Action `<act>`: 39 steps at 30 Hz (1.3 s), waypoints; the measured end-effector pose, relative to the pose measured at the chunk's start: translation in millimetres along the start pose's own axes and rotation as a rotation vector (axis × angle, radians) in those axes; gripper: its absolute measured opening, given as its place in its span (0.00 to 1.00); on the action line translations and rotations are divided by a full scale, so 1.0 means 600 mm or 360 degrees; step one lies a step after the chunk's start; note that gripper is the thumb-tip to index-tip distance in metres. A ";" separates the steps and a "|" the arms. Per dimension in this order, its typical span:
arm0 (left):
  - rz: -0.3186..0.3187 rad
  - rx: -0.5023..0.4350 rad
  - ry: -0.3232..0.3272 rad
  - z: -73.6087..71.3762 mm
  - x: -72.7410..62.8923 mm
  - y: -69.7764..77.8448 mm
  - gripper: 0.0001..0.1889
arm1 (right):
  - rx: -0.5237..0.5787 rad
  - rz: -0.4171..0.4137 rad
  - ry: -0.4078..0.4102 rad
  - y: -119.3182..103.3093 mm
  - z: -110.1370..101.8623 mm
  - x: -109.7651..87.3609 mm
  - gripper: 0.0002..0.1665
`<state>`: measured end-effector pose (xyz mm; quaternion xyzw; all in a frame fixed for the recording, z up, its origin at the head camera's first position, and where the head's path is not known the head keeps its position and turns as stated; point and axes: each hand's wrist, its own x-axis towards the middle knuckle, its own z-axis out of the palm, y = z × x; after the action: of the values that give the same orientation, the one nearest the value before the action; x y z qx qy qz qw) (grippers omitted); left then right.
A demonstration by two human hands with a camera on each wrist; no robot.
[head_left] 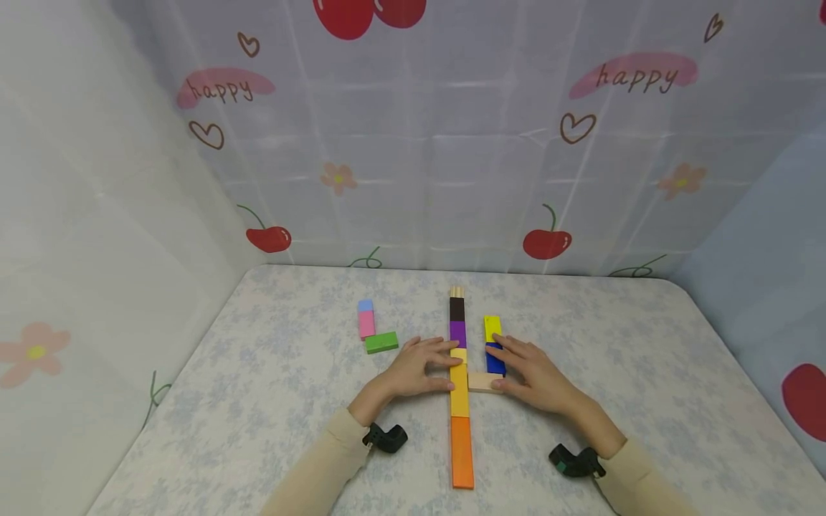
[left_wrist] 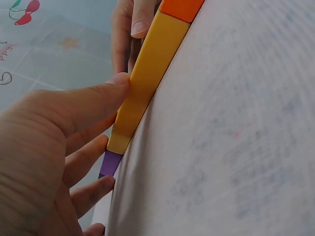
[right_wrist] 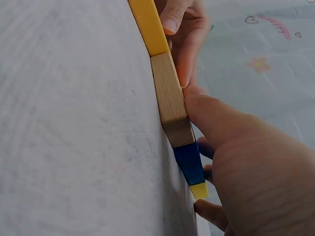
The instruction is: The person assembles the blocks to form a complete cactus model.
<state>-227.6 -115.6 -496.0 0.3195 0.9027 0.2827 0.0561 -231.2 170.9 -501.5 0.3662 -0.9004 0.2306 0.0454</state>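
L hand (head_left: 419,367): fingers spread; thumb tip touches L edge of amber blk (head_left: 459,390) (ref. for all pos. below). Other fingertips at pale-yellow pc. (head_left: 458,355) & purple blk (head_left: 457,335), adj. to far end of ref.

R hand (head_left: 534,374): fingers spread; thumb on wood blk (head_left: 484,383), which touches R side of ref. Other fingertips at blue blk (head_left: 495,362) & yellow blk (head_left: 492,327), far-R of ref.

In line w/ ref.: orange blk (head_left: 462,451) touches near end; black blk (head_left: 457,309) & pale slim pcs. (head_left: 457,292) lie past far end. Far-L of ref., apart: green blk (head_left: 382,342), pink blk (head_left: 366,324), light-blue blk (head_left: 366,305).

Tabletop (head_left: 284,358): off-white w/ blue-grey mottle, extends all round ref. Room: pale sheeting (head_left: 419,179) stands behind ref. & to both sides, printed w/ cherries, hearts, flowers & "happy" lettering.

View diffs.: green, pink & light-blue blks in head view only. R wrist view adds wood grain, side + end faces of wood blk, & its butt contact w/ ref. L wrist view adds faint pink spot (left_wrist: 238,132) on tabletop, L of ref.; orange blk only partly in frame there.
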 end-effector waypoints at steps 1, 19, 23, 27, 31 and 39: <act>-0.0005 0.0002 -0.0001 0.000 0.000 0.001 0.25 | 0.0004 0.0001 0.0000 0.000 0.000 0.000 0.35; -0.0038 -0.0055 0.0149 -0.026 -0.007 0.018 0.24 | -0.0009 0.0049 -0.0018 0.001 0.001 -0.001 0.36; -0.0059 -0.0159 0.0395 -0.056 -0.022 0.012 0.23 | -0.0012 0.0048 -0.0028 -0.001 0.001 -0.001 0.36; -0.0131 -0.0203 0.0725 -0.086 -0.048 -0.012 0.22 | -0.0010 0.0051 -0.0027 -0.001 0.000 -0.001 0.36; -0.0269 -0.0237 0.0977 -0.101 -0.083 -0.043 0.20 | -0.0017 0.0061 -0.0029 -0.003 0.000 -0.001 0.36; -0.0583 -0.0410 0.1066 -0.088 -0.132 -0.082 0.17 | -0.0017 0.0062 -0.0027 -0.004 0.001 -0.001 0.36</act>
<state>-206.6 -220.2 -484.9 0.0338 0.8702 0.4674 -0.1522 -229.1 169.6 -501.6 0.3503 -0.9089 0.2235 0.0353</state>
